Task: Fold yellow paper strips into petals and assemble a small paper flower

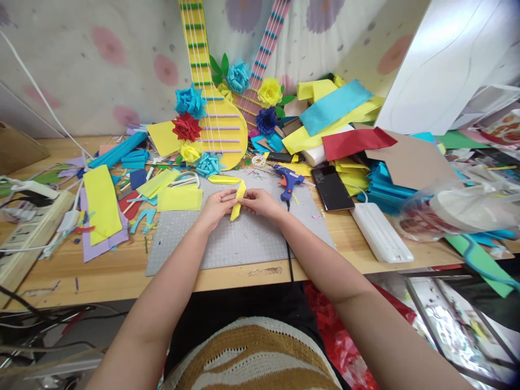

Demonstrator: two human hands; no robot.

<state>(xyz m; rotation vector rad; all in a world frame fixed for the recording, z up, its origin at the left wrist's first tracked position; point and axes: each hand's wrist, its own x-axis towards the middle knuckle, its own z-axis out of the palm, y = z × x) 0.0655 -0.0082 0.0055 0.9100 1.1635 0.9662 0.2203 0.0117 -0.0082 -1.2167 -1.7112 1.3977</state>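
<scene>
Between my fingers, above the grey cutting mat [187, 238], is a narrow folded strip of yellow paper [239, 201]. My left hand [218, 206] grips it from the left, and my right hand [260, 202] pinches its other side. Just behind my hands lies another folded yellow strip [220, 180]. A blue glue gun [289, 181] rests to the right of my right hand, its cord running toward the table's front edge. To the left of my left hand sit flat yellow paper pieces [179, 199], with scissors [186, 180] partly behind them.
Two paper guitars, one yellow [221, 124] and one pink [266, 49], lean at the back with paper flowers. A black phone [332, 188] and white power bank [382, 233] lie right. Coloured paper heaps [337, 108] spread behind; a power strip [24, 233] stands left.
</scene>
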